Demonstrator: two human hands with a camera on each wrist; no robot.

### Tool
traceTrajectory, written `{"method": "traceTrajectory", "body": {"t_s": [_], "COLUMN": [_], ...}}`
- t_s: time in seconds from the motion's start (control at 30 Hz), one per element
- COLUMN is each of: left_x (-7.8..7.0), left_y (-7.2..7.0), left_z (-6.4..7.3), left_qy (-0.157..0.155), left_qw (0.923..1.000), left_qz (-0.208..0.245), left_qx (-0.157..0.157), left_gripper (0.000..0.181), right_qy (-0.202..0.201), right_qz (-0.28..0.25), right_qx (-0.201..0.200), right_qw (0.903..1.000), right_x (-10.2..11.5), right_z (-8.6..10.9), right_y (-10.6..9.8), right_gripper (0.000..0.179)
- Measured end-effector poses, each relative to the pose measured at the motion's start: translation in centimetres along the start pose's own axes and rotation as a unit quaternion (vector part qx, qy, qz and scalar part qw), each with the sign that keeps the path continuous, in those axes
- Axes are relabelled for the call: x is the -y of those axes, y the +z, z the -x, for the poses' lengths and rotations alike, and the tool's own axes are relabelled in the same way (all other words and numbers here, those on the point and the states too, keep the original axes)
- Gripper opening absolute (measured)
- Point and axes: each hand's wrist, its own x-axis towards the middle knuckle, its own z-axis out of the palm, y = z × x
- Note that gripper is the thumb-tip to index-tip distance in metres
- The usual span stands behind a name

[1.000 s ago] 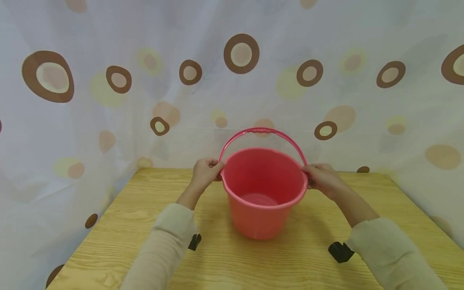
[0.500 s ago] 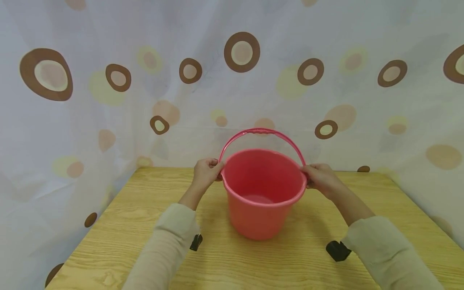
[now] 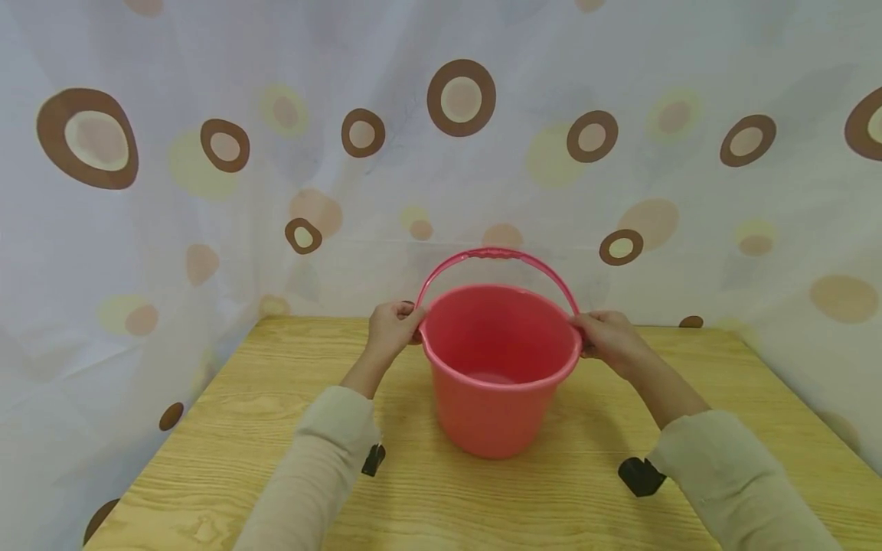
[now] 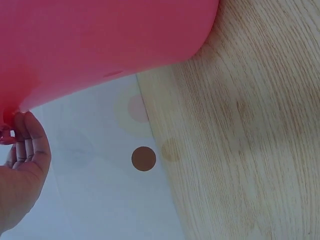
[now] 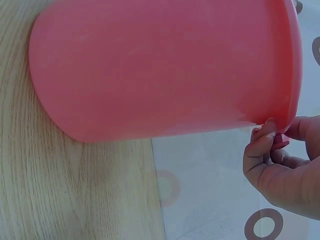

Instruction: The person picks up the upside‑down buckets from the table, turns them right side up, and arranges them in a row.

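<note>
A pink-red plastic bucket (image 3: pixel 492 413) is at the middle of the wooden table, its open mouth turned up and somewhat toward me. Its arched handle (image 3: pixel 496 252) stands raised over the rim. My left hand (image 3: pixel 391 329) grips the left side of the rim, at the handle's joint. Opposite it, my right hand (image 3: pixel 609 338) pinches the right joint between thumb and fingers. In the right wrist view, that hand (image 5: pixel 280 165) holds the red joint piece below the rim. The left wrist view shows curled fingers (image 4: pixel 31 142) against the bucket's lip (image 4: pixel 12 107). The inside that shows holds nothing visible.
The wood-grain table (image 3: pixel 276 428) reaches back to a white curtain (image 3: pixel 386 46) with brown and yellow circles, which also hangs at both sides. Black wrist-worn pieces (image 3: pixel 641 476) stick out near the sleeves.
The bucket has come very slightly toward me, and its handle's top sits a little lower. Both hands keep their hold on the rim's sides.
</note>
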Motion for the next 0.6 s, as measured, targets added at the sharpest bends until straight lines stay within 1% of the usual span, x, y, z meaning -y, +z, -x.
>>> {"method": "traceTrajectory", "body": {"t_s": [0.23,0.47,0.6], "left_x": [0.02,0.08,0.21], "left_y": [-0.02,-0.16,-0.23], "left_z": [-0.06,0.01,0.04], "left_qy": [0.001,-0.013,-0.024], "left_qw": [1.0000,0.9998,0.9995], "left_qz": [-0.002,-0.007,-0.005], "left_qx": [0.005,0.011,0.020], "left_gripper": [0.027,0.027,0.030], "right_qy": [-0.003,0.016,0.025], "right_qz": [-0.009,-0.007,-0.010], "right_qx": [0.001,0.005,0.019], "right_qw": [1.0000,0.9998,0.9995], "right_x": [-0.15,-0.15,-0.20], "right_z": [-0.12,-0.18,-0.12], "right_y": [-0.18,-0.26,-0.34], "right_gripper": [0.033,0.031,0.031]}}
